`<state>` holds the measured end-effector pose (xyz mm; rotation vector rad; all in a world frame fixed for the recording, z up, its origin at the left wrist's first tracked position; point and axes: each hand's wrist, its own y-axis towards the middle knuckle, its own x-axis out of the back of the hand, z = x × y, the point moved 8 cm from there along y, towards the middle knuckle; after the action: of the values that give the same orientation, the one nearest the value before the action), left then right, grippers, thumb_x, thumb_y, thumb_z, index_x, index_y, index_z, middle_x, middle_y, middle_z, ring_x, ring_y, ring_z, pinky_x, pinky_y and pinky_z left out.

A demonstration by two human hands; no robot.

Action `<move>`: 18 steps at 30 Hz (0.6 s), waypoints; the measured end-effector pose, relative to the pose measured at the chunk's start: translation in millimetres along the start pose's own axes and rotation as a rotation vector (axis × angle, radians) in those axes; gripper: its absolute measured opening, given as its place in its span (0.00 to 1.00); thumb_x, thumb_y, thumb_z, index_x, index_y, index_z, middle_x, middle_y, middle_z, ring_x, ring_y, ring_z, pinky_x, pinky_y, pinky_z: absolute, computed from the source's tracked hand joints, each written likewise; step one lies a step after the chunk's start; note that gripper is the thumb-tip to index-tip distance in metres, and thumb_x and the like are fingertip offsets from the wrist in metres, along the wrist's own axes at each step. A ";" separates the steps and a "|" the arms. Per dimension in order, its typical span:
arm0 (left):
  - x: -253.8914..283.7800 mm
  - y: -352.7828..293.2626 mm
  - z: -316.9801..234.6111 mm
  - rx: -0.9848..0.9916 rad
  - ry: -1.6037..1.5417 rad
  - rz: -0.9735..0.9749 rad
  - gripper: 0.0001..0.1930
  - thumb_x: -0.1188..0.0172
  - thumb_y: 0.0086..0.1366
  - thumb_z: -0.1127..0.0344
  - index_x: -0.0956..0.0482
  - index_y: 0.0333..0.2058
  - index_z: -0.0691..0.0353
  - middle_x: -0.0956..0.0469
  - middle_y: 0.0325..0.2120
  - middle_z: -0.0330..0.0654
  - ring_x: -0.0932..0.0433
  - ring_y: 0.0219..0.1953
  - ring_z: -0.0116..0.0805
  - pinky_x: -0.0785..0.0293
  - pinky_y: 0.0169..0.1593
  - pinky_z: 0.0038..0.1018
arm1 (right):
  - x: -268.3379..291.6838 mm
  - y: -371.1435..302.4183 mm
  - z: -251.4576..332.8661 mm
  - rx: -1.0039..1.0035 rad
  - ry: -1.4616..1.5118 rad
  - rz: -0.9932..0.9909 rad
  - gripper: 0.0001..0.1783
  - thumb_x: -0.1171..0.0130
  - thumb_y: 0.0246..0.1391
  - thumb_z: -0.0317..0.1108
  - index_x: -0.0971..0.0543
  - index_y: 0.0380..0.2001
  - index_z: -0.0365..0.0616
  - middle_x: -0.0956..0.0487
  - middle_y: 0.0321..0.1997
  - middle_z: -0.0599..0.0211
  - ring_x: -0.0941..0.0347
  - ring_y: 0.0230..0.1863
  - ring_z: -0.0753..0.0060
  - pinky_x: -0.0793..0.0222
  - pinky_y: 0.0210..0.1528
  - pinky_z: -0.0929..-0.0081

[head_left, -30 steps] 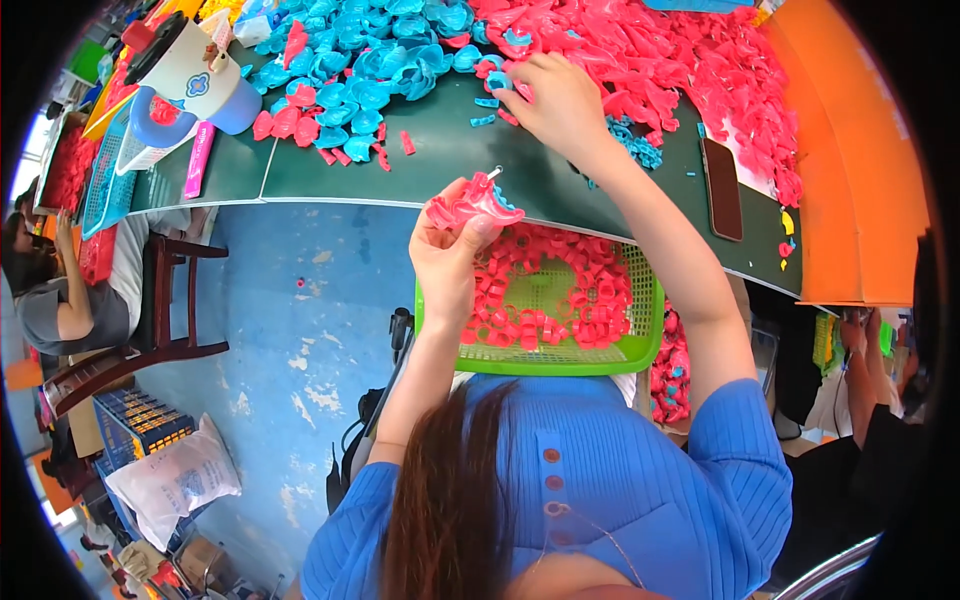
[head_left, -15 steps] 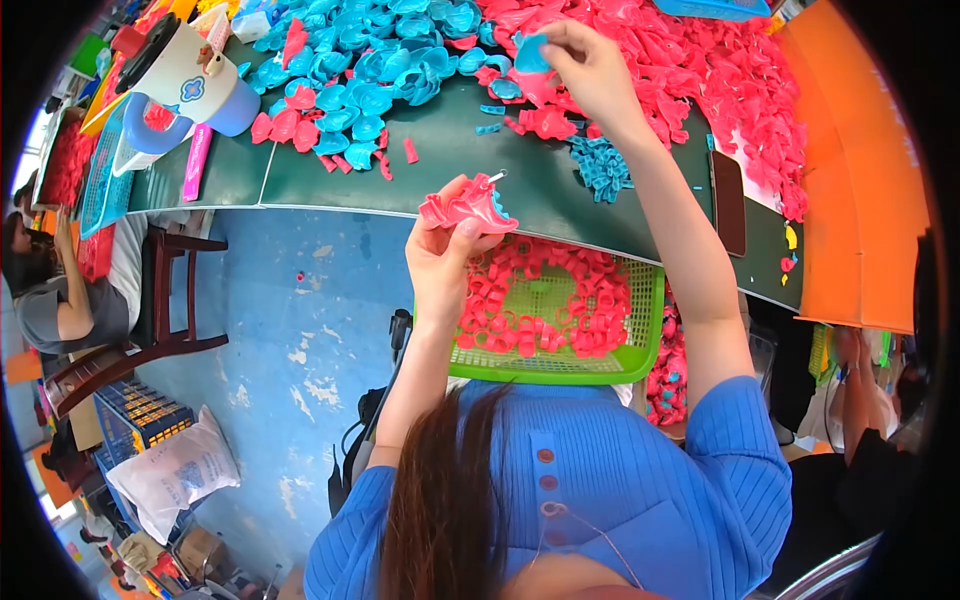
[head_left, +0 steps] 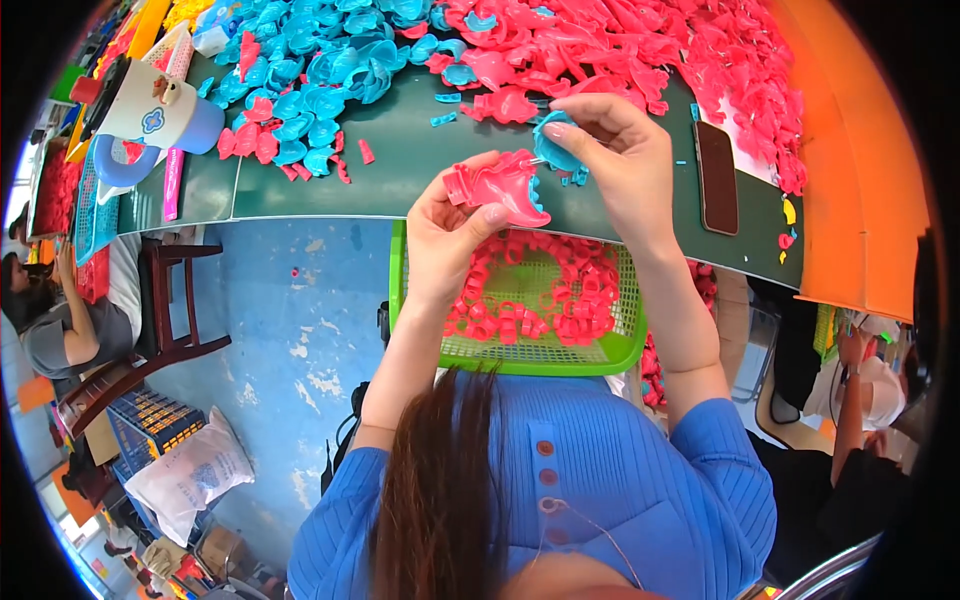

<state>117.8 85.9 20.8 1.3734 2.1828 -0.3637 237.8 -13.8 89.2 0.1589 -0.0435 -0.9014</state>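
Note:
Above the table's near edge, my left hand (head_left: 445,240) is closed around a glossy pink plastic shell (head_left: 505,188) with flared edges. Small teal teeth show along the shell's right side. My right hand (head_left: 632,165) pinches a teal cupped plastic piece (head_left: 553,145) with a scalloped rim, just up and right of the pink shell. A thin metal pin (head_left: 535,161) shows between the two parts; whether they touch I cannot tell. Behind my right fingers, small teal pieces (head_left: 574,179) on the table are mostly hidden.
Below the table edge sits a green basket (head_left: 637,345) with pink rings. Teal cups (head_left: 325,100) and pink shells (head_left: 590,50) are heaped at the back. A phone (head_left: 717,180) lies at right, a large mug (head_left: 165,108) stands at left. Another person (head_left: 75,325) sits far left.
My right hand has come down and nearer from the heap with the teal piece, to beside the pink shell. My left hand has turned the shell and shifted slightly right.

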 end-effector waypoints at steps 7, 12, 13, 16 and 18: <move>-7.2 2.2 15.1 0.111 -0.025 0.005 0.23 0.40 0.57 0.69 0.32 0.51 0.69 0.26 0.42 0.44 0.25 0.41 0.28 0.26 0.44 0.27 | 8.7 -17.2 30.5 0.340 -0.264 -0.084 0.08 0.39 0.42 0.18 0.22 0.31 0.35 0.21 0.31 0.66 0.26 0.32 0.80 0.30 0.35 0.83; -8.4 0.9 25.5 0.170 -0.022 0.161 0.18 0.44 0.61 0.61 0.28 0.45 0.68 0.24 0.35 0.40 0.24 0.36 0.25 0.26 0.41 0.25 | -6.7 -25.5 49.2 0.693 -0.556 -0.032 0.10 0.38 0.36 0.17 0.21 0.27 0.37 0.21 0.27 0.63 0.24 0.28 0.72 0.30 0.31 0.79; -12.9 1.2 24.5 0.175 -0.024 0.162 0.18 0.44 0.61 0.61 0.28 0.45 0.68 0.24 0.35 0.40 0.24 0.36 0.25 0.26 0.41 0.25 | -6.7 -24.8 47.6 0.689 -0.558 -0.034 0.10 0.38 0.36 0.17 0.21 0.27 0.37 0.21 0.27 0.63 0.24 0.28 0.72 0.30 0.31 0.79; -15.6 2.6 21.0 0.182 -0.042 0.063 0.17 0.45 0.62 0.59 0.27 0.42 0.68 0.24 0.32 0.38 0.25 0.33 0.23 0.27 0.40 0.23 | -12.8 -25.3 43.9 0.704 -0.585 0.035 0.09 0.38 0.35 0.16 0.22 0.26 0.37 0.21 0.26 0.63 0.24 0.28 0.69 0.29 0.30 0.77; -11.6 3.2 23.2 0.174 0.012 0.083 0.18 0.46 0.63 0.58 0.27 0.41 0.68 0.24 0.30 0.37 0.26 0.31 0.22 0.28 0.39 0.21 | -17.0 -27.0 44.5 0.745 -0.652 0.056 0.09 0.39 0.35 0.16 0.23 0.25 0.37 0.21 0.26 0.63 0.24 0.27 0.68 0.29 0.30 0.77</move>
<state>131.5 67.4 8.3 1.5581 2.1376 -0.5251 201.7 -22.3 129.4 0.5463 -0.9915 -0.8147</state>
